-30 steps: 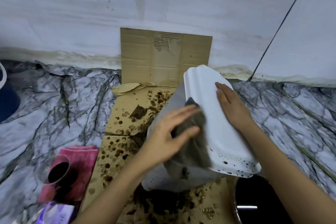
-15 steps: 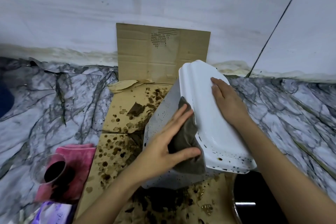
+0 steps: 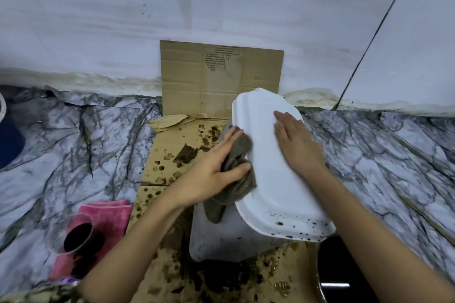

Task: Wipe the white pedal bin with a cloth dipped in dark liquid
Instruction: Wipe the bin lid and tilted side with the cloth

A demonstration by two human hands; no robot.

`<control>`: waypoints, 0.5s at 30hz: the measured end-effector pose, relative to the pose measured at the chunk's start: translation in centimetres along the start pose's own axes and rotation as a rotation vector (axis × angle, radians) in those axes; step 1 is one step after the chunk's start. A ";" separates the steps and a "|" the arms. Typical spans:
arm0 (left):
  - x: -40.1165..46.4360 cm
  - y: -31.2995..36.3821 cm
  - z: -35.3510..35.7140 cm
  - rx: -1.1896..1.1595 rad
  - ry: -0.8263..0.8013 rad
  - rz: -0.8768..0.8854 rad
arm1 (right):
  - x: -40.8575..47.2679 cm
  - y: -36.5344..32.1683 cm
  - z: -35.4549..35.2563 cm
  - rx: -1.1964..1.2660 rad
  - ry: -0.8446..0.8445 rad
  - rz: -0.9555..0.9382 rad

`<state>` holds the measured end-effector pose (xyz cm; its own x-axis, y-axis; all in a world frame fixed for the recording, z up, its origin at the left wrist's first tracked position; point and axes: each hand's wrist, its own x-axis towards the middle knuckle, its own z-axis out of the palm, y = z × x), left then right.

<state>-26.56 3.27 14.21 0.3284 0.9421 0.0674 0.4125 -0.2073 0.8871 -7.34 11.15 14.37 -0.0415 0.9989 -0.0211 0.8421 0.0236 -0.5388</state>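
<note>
Stained cardboard (image 3: 172, 155) on the marble floor (image 3: 73, 142) carries the white bin (image 3: 278, 192). Left hand (image 3: 211, 174) clutches the grey cloth (image 3: 236, 179) against its lid edge; right hand (image 3: 295, 140) lies flat, fingers straight, on the lid.

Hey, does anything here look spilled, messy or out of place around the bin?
Yes. Dark liquid has spattered the cardboard under the white pedal bin, heaviest nearest the camera, and specks dot the lid's near edge. A cup of dark liquid sits on a pink cloth.
</note>
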 end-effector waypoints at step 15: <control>1.4 -0.8 0.2 0.026 0.172 -0.035 | -0.5 -1.0 0.2 -0.030 -0.015 -0.004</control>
<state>-26.29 4.72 13.52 0.1641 0.9797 0.1155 0.4441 -0.1779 0.8781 -8.29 10.58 14.75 -0.0527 0.9981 -0.0315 0.8577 0.0291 -0.5133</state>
